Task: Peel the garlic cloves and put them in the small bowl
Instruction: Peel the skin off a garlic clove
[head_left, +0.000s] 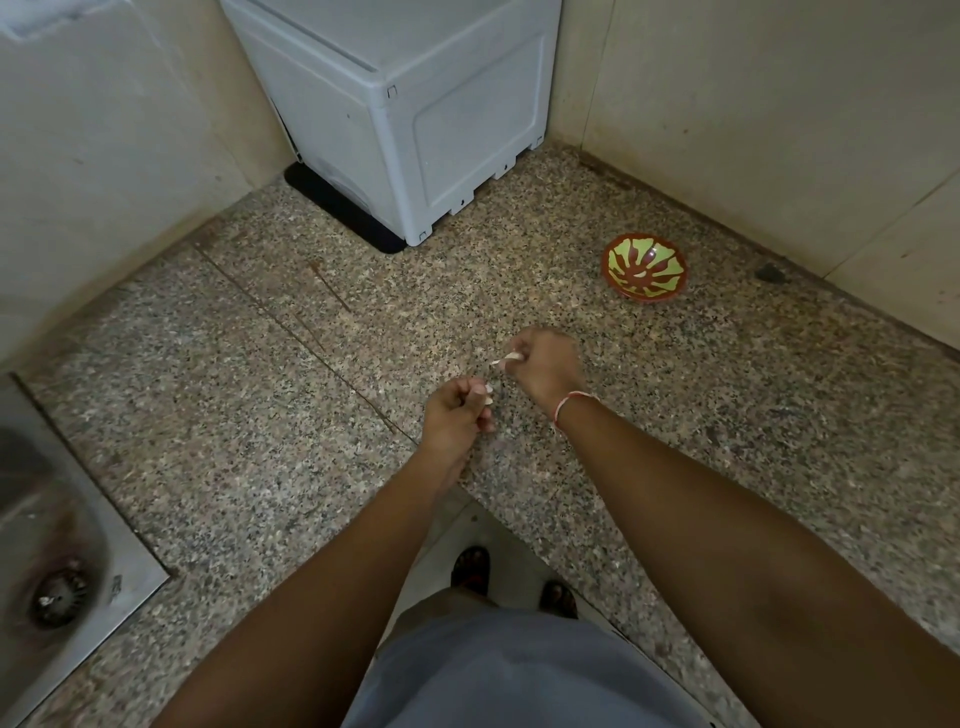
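Over the speckled granite counter (260, 395), my right hand (548, 371) pinches a pale garlic clove (510, 358) at its fingertips. Just below and to the left, my left hand (457, 415) is curled around more pale garlic pieces (483, 397); how many it holds I cannot tell. The two hands are a short gap apart. The small bowl (644, 266), red-brown with a green leaf pattern, stands on the counter at the far right, well beyond my right hand. Its inside looks bare.
A white boxy appliance (415, 114) on a black mat fills the back corner. A steel sink (57, 561) with a drain lies at the left. Tiled walls close the counter on the left and right. A dark spot (770, 273) marks the counter near the right wall.
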